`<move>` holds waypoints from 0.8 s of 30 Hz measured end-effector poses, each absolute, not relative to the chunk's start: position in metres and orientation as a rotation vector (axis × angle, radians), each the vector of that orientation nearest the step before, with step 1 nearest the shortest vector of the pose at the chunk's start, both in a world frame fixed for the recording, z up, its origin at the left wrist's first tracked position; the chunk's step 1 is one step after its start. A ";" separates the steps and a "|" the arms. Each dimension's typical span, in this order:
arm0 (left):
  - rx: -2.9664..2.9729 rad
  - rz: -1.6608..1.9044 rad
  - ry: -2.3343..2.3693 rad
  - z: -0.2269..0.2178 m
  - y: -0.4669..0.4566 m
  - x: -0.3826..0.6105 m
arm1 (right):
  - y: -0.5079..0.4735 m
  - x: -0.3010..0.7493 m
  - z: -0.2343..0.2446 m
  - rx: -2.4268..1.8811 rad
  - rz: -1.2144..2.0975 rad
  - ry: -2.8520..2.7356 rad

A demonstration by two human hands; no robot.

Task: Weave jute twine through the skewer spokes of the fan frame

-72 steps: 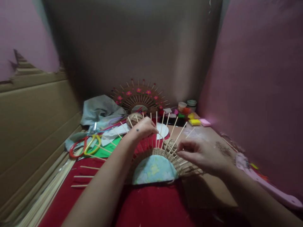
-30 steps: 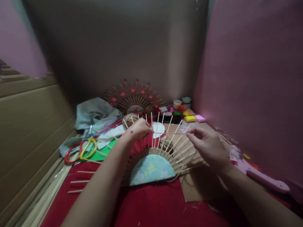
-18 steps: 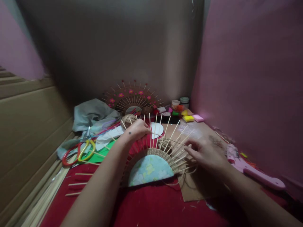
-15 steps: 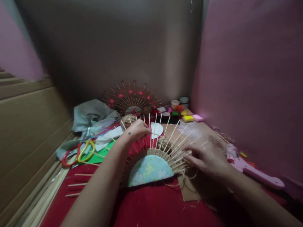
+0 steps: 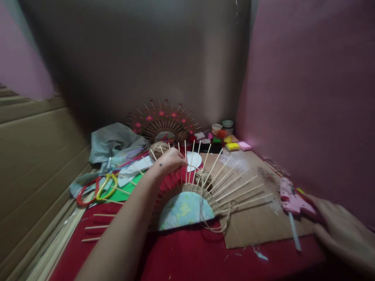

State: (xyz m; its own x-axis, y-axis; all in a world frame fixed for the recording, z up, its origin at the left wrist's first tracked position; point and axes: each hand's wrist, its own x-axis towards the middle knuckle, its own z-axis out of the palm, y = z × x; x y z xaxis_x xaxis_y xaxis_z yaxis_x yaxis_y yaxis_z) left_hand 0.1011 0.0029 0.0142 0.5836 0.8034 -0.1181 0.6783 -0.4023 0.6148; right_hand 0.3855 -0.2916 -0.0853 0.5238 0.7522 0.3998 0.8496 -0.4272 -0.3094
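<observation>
A half-round craft piece (image 5: 187,207) with a pale blue-green centre, a woven twine band and several wooden skewers fanning out lies on the red cloth (image 5: 187,257). My left hand (image 5: 169,160) rests curled over the skewers at its upper left, pressing them down. My right hand (image 5: 336,232) is off at the right edge, fingers closing on the handle of a pink glue gun (image 5: 290,201) that lies on the cardboard sheet (image 5: 258,226). A loose strand of twine (image 5: 218,226) trails from the weave.
A finished fan with pink flowers (image 5: 164,123) leans against the back wall. A twine ball (image 5: 158,148), grey cloth (image 5: 114,142), red and yellow scissors (image 5: 98,187), green paper, small pots and coloured blocks (image 5: 234,146) lie around. Loose skewers (image 5: 96,226) lie left.
My right hand left the skewers and twine on the right of the piece and moved right to the pink glue gun. The left hand has stayed on the skewers.
</observation>
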 end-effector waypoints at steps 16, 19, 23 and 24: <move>2.163 0.217 1.181 0.014 0.001 0.102 | -0.239 0.327 -0.025 -1.610 0.670 -1.176; 2.138 0.202 1.213 0.016 -0.001 0.103 | -0.204 0.297 -0.004 -1.490 0.693 -1.449; 2.142 0.203 1.223 0.017 -0.001 0.103 | -0.174 0.265 0.020 -1.530 0.552 -1.722; 2.147 0.207 1.213 0.017 -0.001 0.103 | -0.170 0.261 0.021 -1.523 0.536 -1.724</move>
